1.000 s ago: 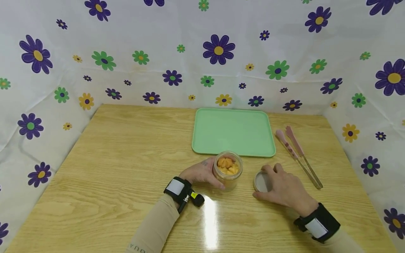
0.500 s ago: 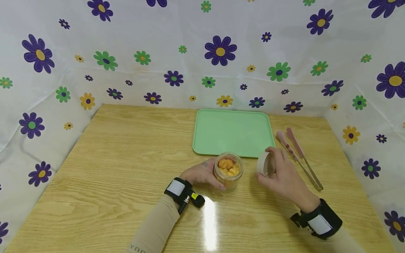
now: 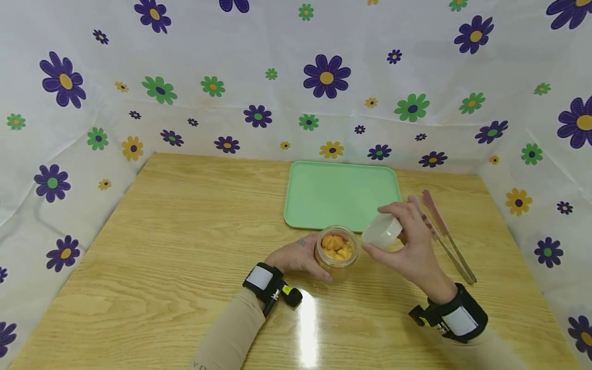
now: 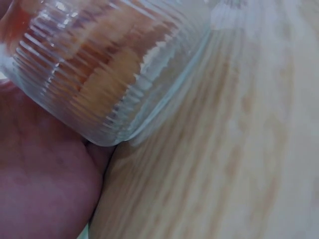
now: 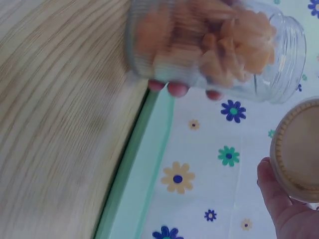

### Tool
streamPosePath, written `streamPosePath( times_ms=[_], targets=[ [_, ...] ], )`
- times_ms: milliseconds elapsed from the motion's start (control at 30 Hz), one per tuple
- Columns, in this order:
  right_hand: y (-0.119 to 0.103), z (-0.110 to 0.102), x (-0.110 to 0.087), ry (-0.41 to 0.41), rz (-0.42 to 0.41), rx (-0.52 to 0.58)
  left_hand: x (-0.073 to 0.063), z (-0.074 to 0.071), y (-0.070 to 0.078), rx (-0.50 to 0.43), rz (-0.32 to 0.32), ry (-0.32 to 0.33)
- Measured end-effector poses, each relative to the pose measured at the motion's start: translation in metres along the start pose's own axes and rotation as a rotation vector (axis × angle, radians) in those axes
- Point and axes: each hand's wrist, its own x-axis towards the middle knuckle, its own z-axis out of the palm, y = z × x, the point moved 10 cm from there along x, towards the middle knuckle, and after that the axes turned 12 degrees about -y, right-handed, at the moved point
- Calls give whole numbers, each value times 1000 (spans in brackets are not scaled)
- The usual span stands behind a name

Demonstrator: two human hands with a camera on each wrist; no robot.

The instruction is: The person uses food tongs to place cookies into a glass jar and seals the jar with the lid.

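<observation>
A ribbed clear glass jar [image 3: 338,264] stands upright on the wooden table, holding orange-yellow, star-shaped biscuits [image 3: 336,247]. It has no lid on. My left hand [image 3: 297,255] grips the jar from its left side, thumb at the front; in the right wrist view several fingertips [image 5: 177,89] show behind the glass. Just right of the jar's mouth, a pale round lid [image 3: 382,230] hangs tilted in the air, apart from the rim. Fingers and thumb of my right hand [image 3: 411,246] hold it by its edge. The right wrist view shows the ridged underside of the lid [image 5: 301,152].
Behind the jar lies a pale green rectangular tray [image 3: 339,192]. Pink-tipped metal tongs [image 3: 450,241] lie to the right, partly behind my right hand. A white flower-print cloth [image 3: 259,61] walls the back and sides of the table [image 3: 176,231].
My right hand has lifted the lid off the table, turned it over and carried it left towards the jar. My left hand keeps its grip on the jar, which stays in place.
</observation>
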Motion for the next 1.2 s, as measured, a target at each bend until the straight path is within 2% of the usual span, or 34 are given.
streamPosePath(
  times_ms=[100, 200, 300, 500, 633, 967, 1200],
  targets=[
    [-4, 8, 4, 7, -40, 116, 1, 1, 2, -6, 22, -7],
    [-6, 20, 6, -5, -47, 266, 2, 1, 0, -21, 10, -5],
    [-9, 34, 6, -31, -42, 302, 0, 1, -2, -25, -12, 2],
    [-14, 56, 6, -86, -63, 260, -1, -1, -4, -27, -25, 21],
    [-15, 64, 7, -93, -70, 216, -2, -1, -6, -28, -45, 34],
    [-14, 73, 7, -104, -35, 133, -1, 2, -6, -96, -27, 17],
    [-14, 74, 7, -108, -72, 88, -1, 3, -5, -129, -20, -2]
  ],
)
